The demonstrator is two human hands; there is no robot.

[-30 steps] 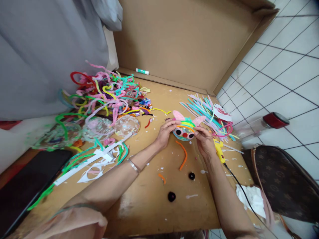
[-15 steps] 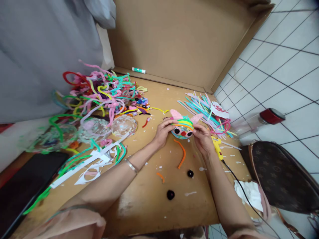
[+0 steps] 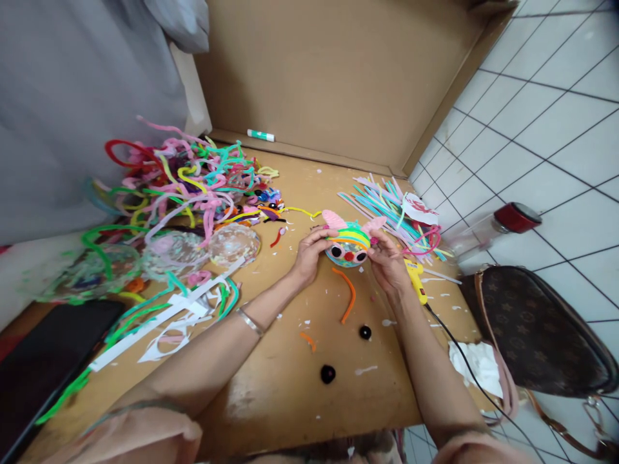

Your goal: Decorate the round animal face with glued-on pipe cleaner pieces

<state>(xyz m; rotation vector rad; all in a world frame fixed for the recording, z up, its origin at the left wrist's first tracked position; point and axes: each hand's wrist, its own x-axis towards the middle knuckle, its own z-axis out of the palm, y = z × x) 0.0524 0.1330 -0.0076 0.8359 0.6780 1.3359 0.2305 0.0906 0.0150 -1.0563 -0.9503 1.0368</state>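
A round craft figure (image 3: 349, 247) with pink ears, striped green, yellow and orange bands, black-and-white eyes and a red nose is held between both hands above the table. My left hand (image 3: 312, 254) grips its left side, fingers at the top edge. On the other side, my right hand (image 3: 387, 258) has its fingers closed on the figure's right edge. Just below lies a curved orange pipe cleaner (image 3: 349, 296). Nearer the front edge are two black pompoms, one (image 3: 365, 332) to the right and another (image 3: 327, 374) lower down.
Tangled pipe cleaners (image 3: 193, 187), clear domes (image 3: 235, 245), paper strips and a black phone (image 3: 53, 361) lie left. Straight pipe cleaners (image 3: 382, 206), a yellow glue gun (image 3: 416, 283) with a cord, tissue (image 3: 476, 367), a bottle (image 3: 517, 218) and a brown bag (image 3: 541, 328) are right.
The whole view has shifted slightly, with objects appearing a little farther left. Both hands still hold the figure, and the right fingers have shifted slightly on its edge.
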